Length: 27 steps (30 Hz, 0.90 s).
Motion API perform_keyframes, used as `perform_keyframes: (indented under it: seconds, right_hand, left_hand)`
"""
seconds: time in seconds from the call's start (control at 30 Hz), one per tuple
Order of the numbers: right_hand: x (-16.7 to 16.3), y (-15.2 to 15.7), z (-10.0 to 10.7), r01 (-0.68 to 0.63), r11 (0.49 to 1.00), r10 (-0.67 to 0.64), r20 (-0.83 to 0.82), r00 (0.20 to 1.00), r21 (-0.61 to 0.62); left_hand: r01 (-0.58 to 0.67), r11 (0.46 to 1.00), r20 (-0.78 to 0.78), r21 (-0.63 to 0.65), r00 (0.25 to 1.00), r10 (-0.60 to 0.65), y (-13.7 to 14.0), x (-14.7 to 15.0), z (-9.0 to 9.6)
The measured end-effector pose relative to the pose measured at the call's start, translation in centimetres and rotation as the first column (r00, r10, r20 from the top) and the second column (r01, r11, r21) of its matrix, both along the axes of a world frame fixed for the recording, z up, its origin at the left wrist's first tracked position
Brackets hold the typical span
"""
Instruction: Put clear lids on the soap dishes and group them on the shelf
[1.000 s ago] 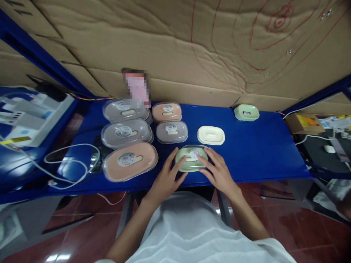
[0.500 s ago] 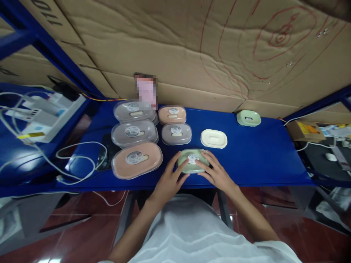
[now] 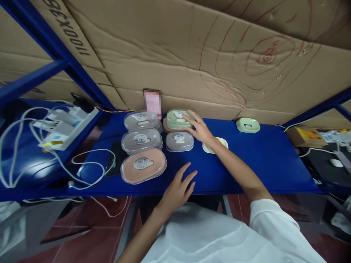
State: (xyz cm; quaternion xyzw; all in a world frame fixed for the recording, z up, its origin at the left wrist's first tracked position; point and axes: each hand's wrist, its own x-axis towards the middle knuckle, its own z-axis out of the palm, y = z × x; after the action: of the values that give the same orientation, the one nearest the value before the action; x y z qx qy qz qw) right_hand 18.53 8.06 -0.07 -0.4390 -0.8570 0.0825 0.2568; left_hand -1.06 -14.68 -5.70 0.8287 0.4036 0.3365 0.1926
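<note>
My right hand (image 3: 201,127) reaches to the back of the table. Its thumb and fingers grip the right end of a green lidded box (image 3: 173,120) with a round label. That box sits on top of a peach box (image 3: 165,128), mostly hidden beneath it. Just in front is a small mauve box (image 3: 179,145). Near the front edge, my left hand (image 3: 178,190) hovers with fingers apart and nothing in them. Partly behind my right forearm lies a cream oval lid (image 3: 224,144).
Left of these stand two larger mauve boxes (image 3: 134,122) (image 3: 131,142) and a larger peach box (image 3: 137,173). A green base (image 3: 248,126) sits at the back right. White cables (image 3: 87,150) and a power strip (image 3: 79,129) lie left. Cardboard (image 3: 170,47) walls the back.
The green box has moved from the front, between both hands, to the top of the small peach box at the back, carried in my right hand. My left hand has let go.
</note>
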Motion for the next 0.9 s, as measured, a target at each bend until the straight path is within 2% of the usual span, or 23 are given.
perform_keyframes:
  seconds: [0.07,0.17,0.27,0.33,0.37,0.43,0.5,0.57,0.6,0.63,0.67,0.73,0.77,0.83,0.9]
  right_hand:
    - [-0.4,0.7,0.0,-0.039,0.998,0.040,0.032,0.999,-0.044]
    - [1.9,-1.1,-0.1,0.015,0.999,-0.013,0.049,0.999,-0.048]
    - [6.5,-5.8,-1.3,0.218,0.976,-0.217,0.081,0.973,-0.006]
    - [9.0,-9.8,-2.6,0.401,0.916,-0.400,0.116,0.909,0.010]
    - [9.8,-11.8,-3.2,0.454,0.891,-0.451,0.134,0.882,0.010]
    - [10.8,-15.0,-4.1,0.429,0.903,-0.420,0.146,0.896,-0.034]
    - [11.7,-16.4,-4.0,0.334,0.940,-0.325,0.113,0.939,-0.075]
    - [13.6,-15.5,-3.1,0.303,0.953,-0.300,0.081,0.951,-0.028]
    - [15.2,-14.3,-2.7,0.338,0.941,-0.339,0.080,0.937,0.027]
    - [17.1,-12.8,-2.2,0.403,0.910,-0.412,0.094,0.906,0.098]
    - [19.2,-11.2,-1.9,0.499,0.852,-0.518,0.120,0.847,0.157]
    - [23.5,-8.2,-1.6,0.654,0.732,-0.681,0.194,0.706,0.191]
    - [25.2,-7.2,-1.6,0.682,0.709,-0.705,0.223,0.674,0.180]
    - [27.2,-6.2,-1.8,0.699,0.695,-0.716,0.244,0.654,0.167]
    - [26.8,-6.8,-2.0,0.675,0.708,-0.706,0.221,0.672,0.209]
  left_hand:
    - [-0.008,1.000,-0.003,-0.011,1.000,0.008,0.1,-0.1,0.2]
    - [0.007,1.000,-0.017,-0.023,1.000,-0.008,0.2,-0.2,0.5]
    - [0.056,0.997,-0.051,-0.044,0.997,-0.058,0.8,-0.1,1.0]
    - [0.098,0.994,-0.091,-0.044,0.991,-0.102,1.5,0.2,1.3]
    - [0.116,0.993,-0.114,-0.036,0.986,-0.120,2.0,0.6,1.4]
    - [0.142,0.990,-0.164,-0.005,0.976,-0.141,3.2,1.5,1.5]
    - [0.165,0.986,-0.213,0.033,0.965,-0.155,4.3,2.6,1.5]
    - [0.196,0.979,-0.256,0.055,0.951,-0.176,5.0,3.4,1.5]
    - [0.208,0.976,-0.272,0.058,0.944,-0.184,5.2,3.6,1.5]
    - [0.215,0.975,-0.284,0.057,0.940,-0.190,5.2,3.5,1.5]
    - [0.218,0.974,-0.292,0.054,0.937,-0.193,5.0,3.3,1.5]
    - [0.213,0.976,-0.297,0.046,0.936,-0.190,4.4,2.3,1.3]
    - [0.207,0.977,-0.290,0.045,0.939,-0.186,3.9,1.7,1.3]
    - [0.182,0.982,-0.257,0.047,0.952,-0.164,2.8,0.2,1.0]
    - [0.138,0.989,-0.205,0.058,0.971,-0.124,1.9,-0.9,0.6]
